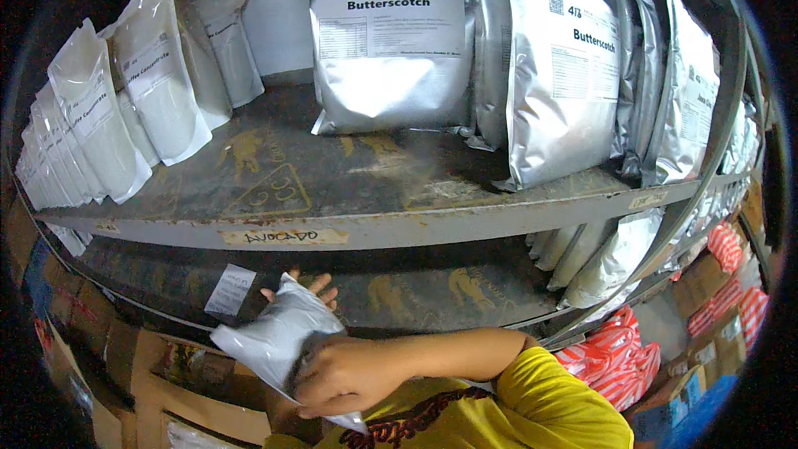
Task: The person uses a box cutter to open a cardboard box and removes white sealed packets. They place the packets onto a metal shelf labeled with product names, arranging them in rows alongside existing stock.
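Note:
A filled white plastic pouch (pixel 274 337) is tilted in front of me, just off the front of the lower shelf. My left hand (pixel 324 292) supports it from behind; only spread fingertips show past its upper edge, and the palm is hidden. Across the pouch's right side lies my right hand (pixel 341 377), its fingers curled at the edge. The dark, blurred patch between those fingers and the pouch is too unclear to identify. On the lower shelf (pixel 411 299), left of the pouch, rests a white slip of paper (pixel 230 291) bearing writing.
The upper shelf's metal edge (pixel 399 224) runs above my hands. On that shelf stand translucent pouches (pixel 156 81) and silver foil pouches (pixel 393 75). White pouches (pixel 614 255) lean at the lower right. Cardboard boxes (pixel 149 380) and red-striped plastic bags (pixel 614 355) sit below.

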`<state>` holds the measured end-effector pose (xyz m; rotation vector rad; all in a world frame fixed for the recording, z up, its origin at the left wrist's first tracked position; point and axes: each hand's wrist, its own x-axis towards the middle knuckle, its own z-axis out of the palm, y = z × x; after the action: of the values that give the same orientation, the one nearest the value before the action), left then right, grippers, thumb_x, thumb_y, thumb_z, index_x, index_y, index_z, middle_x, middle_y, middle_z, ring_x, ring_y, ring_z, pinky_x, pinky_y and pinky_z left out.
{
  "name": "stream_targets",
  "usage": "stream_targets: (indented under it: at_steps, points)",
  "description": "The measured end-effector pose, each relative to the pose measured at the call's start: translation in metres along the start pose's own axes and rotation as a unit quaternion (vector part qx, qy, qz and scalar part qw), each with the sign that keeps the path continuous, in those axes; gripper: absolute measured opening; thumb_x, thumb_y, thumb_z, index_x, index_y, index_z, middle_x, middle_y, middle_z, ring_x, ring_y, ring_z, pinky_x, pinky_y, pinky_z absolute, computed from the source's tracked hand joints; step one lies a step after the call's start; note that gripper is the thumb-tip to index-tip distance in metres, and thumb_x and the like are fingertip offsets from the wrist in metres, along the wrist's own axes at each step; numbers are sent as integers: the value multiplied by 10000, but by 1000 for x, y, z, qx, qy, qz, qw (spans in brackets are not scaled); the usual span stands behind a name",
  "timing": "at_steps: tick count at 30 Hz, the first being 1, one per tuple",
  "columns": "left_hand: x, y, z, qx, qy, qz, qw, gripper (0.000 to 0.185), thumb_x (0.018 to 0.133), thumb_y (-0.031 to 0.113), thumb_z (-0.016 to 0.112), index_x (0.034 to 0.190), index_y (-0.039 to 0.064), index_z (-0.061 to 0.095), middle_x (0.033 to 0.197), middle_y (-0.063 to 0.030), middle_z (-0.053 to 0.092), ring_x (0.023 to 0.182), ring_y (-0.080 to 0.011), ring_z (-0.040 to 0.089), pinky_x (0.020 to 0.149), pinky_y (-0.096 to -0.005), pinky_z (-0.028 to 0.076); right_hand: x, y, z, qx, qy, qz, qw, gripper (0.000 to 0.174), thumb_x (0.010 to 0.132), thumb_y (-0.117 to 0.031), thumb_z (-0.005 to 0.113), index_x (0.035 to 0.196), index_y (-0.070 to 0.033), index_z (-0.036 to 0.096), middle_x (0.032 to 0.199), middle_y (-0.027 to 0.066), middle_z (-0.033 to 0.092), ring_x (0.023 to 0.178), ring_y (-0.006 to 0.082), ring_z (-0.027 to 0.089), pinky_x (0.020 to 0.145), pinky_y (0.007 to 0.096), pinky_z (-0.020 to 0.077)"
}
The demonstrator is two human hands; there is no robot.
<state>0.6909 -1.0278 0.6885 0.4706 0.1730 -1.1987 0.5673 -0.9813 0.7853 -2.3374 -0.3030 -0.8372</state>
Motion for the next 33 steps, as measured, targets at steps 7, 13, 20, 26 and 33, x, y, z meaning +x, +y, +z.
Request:
stream_targets:
  at_steps: [7, 13, 20, 26, 33]
  points:
    - [68, 39, 15, 351, -104, 67, 928, 631, 959, 529, 513, 1381, 72, 405, 1129, -90, 572, 979, -215, 599, 808, -379, 533, -141, -30, -62, -147, 298, 260, 907, 158, 914, -121, 605, 811, -31, 684, 677, 63, 630, 565, 140, 564, 496, 310, 427]
    - [162, -8, -8, 670, -299, 299, 611, 435, 934, 239, 569, 1299, 10, 513, 1260, -153, 587, 1170, -308, 556, 1001, -413, 420, -240, 20, -43, 13, 547, 454, 703, 250, 945, -175, 610, 763, -8, 650, 675, -87, 526, 626, 24, 425, 549, 228, 344]
    - [158, -7, -17, 881, -160, 330, 300, 550, 874, 399, 625, 1317, 91, 522, 1388, -257, 441, 1164, -434, 531, 906, -509, 479, -279, 20, -55, -254, 273, 650, 662, 500, 890, -445, 636, 953, 49, 683, 758, 228, 666, 738, 301, 674, 672, 412, 499]
    - [86, 12, -5, 828, -229, 325, 396, 619, 835, 420, 677, 1351, 134, 490, 1405, -231, 435, 1181, -426, 524, 915, -496, 476, -287, 58, -84, -202, 182, 730, 628, 547, 910, -492, 594, 1071, 23, 684, 911, 223, 669, 842, 265, 656, 714, 358, 522]
    - [82, 22, -36, 839, -210, 66, 497, 687, 860, 472, 656, 1401, 120, 419, 1268, -176, 553, 1119, -332, 584, 896, -447, 481, -209, 72, -75, -48, 379, 637, 670, 345, 878, -212, 674, 1194, -80, 630, 1176, 111, 614, 1001, 271, 601, 765, 366, 530]
